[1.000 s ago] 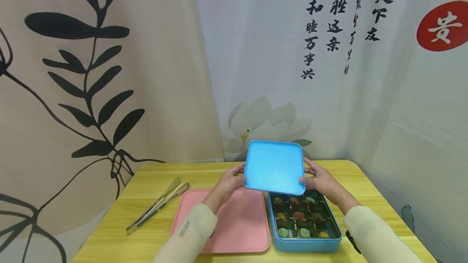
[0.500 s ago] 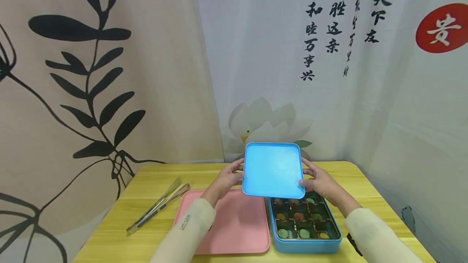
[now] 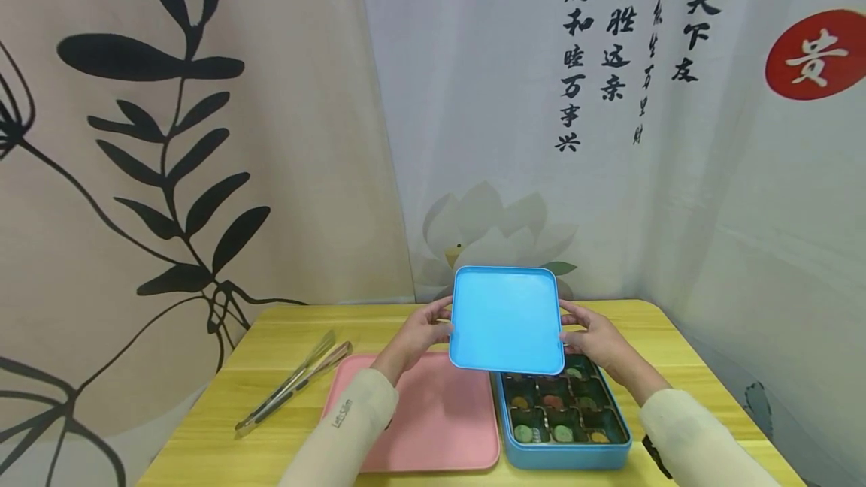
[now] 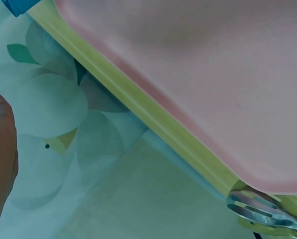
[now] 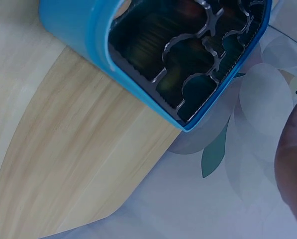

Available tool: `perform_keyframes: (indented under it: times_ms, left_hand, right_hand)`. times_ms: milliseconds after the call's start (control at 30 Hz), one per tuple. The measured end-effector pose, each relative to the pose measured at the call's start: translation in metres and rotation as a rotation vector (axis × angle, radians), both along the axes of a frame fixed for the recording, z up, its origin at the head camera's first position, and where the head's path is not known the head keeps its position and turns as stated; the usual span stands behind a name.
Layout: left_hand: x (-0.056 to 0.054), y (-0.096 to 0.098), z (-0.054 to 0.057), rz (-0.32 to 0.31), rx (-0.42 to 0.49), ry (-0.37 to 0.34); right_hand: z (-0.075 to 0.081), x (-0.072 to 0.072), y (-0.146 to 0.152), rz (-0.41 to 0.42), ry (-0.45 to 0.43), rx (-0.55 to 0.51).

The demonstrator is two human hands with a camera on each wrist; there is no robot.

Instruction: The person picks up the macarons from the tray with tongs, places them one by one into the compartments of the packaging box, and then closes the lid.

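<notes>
A bright blue square lid (image 3: 507, 320) is held up by both hands, tilted so its flat face shows in the head view. My left hand (image 3: 421, 331) grips its left edge, thumb in front and fingers behind. At the opposite edge my right hand (image 3: 597, 334) holds it the same way. Just below and to the right sits the open blue box (image 3: 567, 458), its back part overlapped by the lid. A dark divided insert (image 3: 571, 397) in the box carries small round pieces in green, orange and red. Only part of each hand shows in the wrist views.
A pink tray (image 3: 440, 427) lies left of the box on the yellow wood-grain table (image 3: 196, 427). Metal tongs (image 3: 291, 385) rest left of the tray. Behind the table hangs a printed cloth (image 3: 318, 134) with plant drawings and writing.
The lid has come down slightly and turned from a slant to nearly level, with both hands still holding its sides. Tray, box and tongs stay in place.
</notes>
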State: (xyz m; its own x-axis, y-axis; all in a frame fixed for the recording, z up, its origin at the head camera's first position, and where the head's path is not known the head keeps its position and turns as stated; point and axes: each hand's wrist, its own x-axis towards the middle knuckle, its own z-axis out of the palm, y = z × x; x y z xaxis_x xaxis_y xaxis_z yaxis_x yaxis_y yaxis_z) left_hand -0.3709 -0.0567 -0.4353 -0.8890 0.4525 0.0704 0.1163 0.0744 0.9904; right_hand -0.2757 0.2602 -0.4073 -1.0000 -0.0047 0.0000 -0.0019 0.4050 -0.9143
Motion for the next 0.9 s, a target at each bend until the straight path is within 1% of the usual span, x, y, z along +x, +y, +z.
perform_keyframes:
  times_ms: [133,233,367,467,567,633,767,900]
  left_hand:
    - [0.001,0.000,0.000,0.017,-0.011,-0.007]
    - [0.001,0.001,0.000,0.029,-0.021,0.007]
    - [0.003,0.003,0.002,0.048,-0.052,0.045]
    - [0.003,0.003,0.003,0.069,-0.083,0.056]
    - [0.004,0.003,0.005,0.073,-0.095,0.058]
    - [0.005,0.003,0.006,0.068,-0.102,0.061]
    - [0.006,0.002,0.010,0.034,-0.104,0.076]
    - [0.007,0.003,0.012,0.002,-0.122,0.092]
  right_hand:
    - [-0.001,0.000,0.000,-0.007,0.010,-0.003]
    - [-0.001,0.000,-0.002,-0.019,0.023,0.000]
    - [0.000,0.001,-0.006,-0.053,0.034,0.014]
    - [0.001,0.003,-0.009,-0.064,0.030,0.025]
    - [0.003,0.002,-0.013,-0.061,0.021,0.041]
    - [0.003,0.002,-0.014,-0.062,0.009,0.053]
    - [0.005,0.001,-0.014,-0.057,-0.006,0.068]
    - [0.007,0.002,-0.011,-0.036,-0.001,0.079]
